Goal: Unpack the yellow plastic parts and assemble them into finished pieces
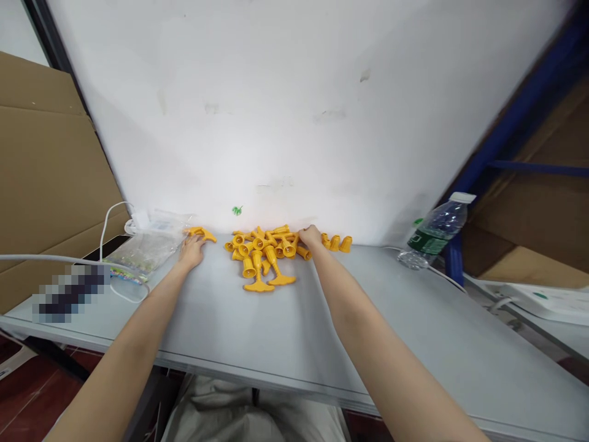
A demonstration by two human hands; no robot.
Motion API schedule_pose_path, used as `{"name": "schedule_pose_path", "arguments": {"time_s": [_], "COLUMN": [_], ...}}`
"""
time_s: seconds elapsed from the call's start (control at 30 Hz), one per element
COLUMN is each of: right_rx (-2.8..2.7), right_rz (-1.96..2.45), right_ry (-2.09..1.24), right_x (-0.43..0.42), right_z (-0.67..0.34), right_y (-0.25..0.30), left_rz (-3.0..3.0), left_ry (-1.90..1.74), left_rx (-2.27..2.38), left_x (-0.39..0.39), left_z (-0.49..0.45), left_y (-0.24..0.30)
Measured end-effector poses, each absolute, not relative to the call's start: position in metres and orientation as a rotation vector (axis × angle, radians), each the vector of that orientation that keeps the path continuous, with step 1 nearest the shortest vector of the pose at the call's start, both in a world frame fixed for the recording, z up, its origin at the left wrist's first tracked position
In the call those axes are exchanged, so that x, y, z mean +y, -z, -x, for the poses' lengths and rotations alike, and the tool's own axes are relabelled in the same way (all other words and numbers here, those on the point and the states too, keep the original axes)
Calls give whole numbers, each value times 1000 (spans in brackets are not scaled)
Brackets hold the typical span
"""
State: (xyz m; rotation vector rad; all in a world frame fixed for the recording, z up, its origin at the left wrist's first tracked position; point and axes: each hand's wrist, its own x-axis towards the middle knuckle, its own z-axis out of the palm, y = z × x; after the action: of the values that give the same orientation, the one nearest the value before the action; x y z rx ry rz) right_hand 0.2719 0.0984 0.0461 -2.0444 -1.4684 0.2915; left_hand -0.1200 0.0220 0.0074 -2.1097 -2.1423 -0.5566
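Toward the back middle of the table lies a pile of yellow plastic pieces (258, 243). Many have a T-shaped handle and a bell-shaped cup with a small metal part inside. My left hand (191, 250) is left of the pile, its fingers closed against a yellow T-shaped handle (208, 235) beside another like it. At the pile's right end, my right hand (311, 236) is closed around a yellow piece (297, 240), mostly hidden by the fingers. Just beyond this hand, several loose yellow cups (345, 244) stand along the wall.
Left of my left hand lie a clear plastic bag (146, 245), a white cable (107, 224) and a blurred dark item (76, 293). A cardboard box (50, 178) borders the left side. A green-labelled bottle (437, 230) leans at the right, near a blue metal post (455, 245).
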Motion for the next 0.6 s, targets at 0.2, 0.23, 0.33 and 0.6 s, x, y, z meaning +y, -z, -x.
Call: {"name": "schedule_pose_path", "arguments": {"time_s": [0.2,0.23,0.33,0.6], "right_rx": [-1421,-1410,-1328,-1248], "right_rz": [2094,2088,2039,1681], "right_ry": [-355,-364,-370,-240], "right_x": [97,97,97,94], "right_z": [-272,-271,-268,-254], "right_y": [-52,-52,-52,-66], "left_rz": [2159,2168,2184,2190], "left_ry": [533,532,544,689], "left_rx": [-2071,-2048,-1999,-1979], "left_x": [21,21,22,19], "left_z": [119,119,119,107], "left_y": [-12,-13,-16,-23]}}
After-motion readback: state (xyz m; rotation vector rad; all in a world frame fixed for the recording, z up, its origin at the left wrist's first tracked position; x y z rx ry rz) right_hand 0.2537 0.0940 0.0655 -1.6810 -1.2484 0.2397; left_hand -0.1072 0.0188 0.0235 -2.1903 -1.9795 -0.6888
